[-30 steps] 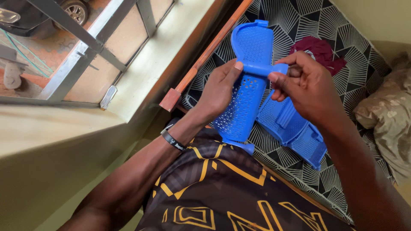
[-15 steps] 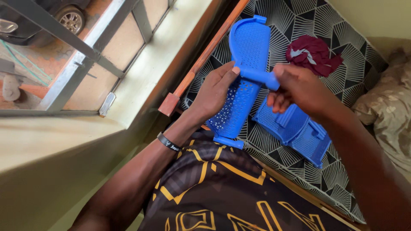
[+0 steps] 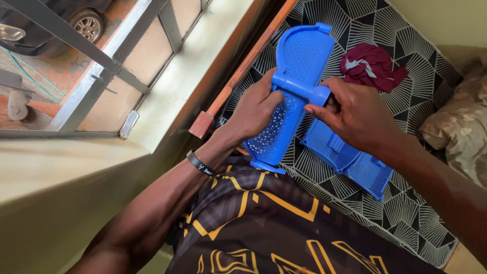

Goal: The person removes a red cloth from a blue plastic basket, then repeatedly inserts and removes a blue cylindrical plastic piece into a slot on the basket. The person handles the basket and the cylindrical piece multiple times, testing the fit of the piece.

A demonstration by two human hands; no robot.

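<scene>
both hands grasp the blue perforated panel (image 3: 297,86) at its hinge. the left hand (image 3: 256,109) clasps the panel's near-left side, the right hand (image 3: 352,114) its right; its long axis runs away from the person.

I find no packages, signs or screens from here; the nearest thing to a label is the pale printed mark on the black rubber wristband (image 3: 199,164) at my left wrist

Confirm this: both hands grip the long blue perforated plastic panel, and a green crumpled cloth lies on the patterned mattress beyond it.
Not quite. The head view shows the crumpled cloth is maroon, not green. The rest stands: left hand and right hand grip the long blue perforated plastic panel over the patterned mattress.
</scene>
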